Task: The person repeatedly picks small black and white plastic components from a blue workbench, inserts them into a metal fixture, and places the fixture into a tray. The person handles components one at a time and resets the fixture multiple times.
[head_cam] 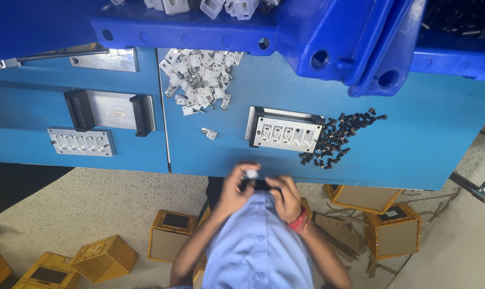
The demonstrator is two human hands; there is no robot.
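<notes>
Both hands meet close to the chest, just off the table edge (306,179): the left hand (236,187) pinches a small white clip (251,173) at its fingertips, the right hand (286,197) curled beside it on a dark part too blurred to identify, likely held near for a close look. Beyond the fingers lie the metal jig (285,132), black screws (336,138) and a clip pile (199,80), with bare blue tabletop between them and the fingers

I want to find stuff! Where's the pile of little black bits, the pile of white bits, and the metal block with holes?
Black pieces (336,139): head view, middle of the heap.
White pieces (199,80): head view, centre of the pile.
Metal block (285,134): head view, its top face between the slots.
</notes>
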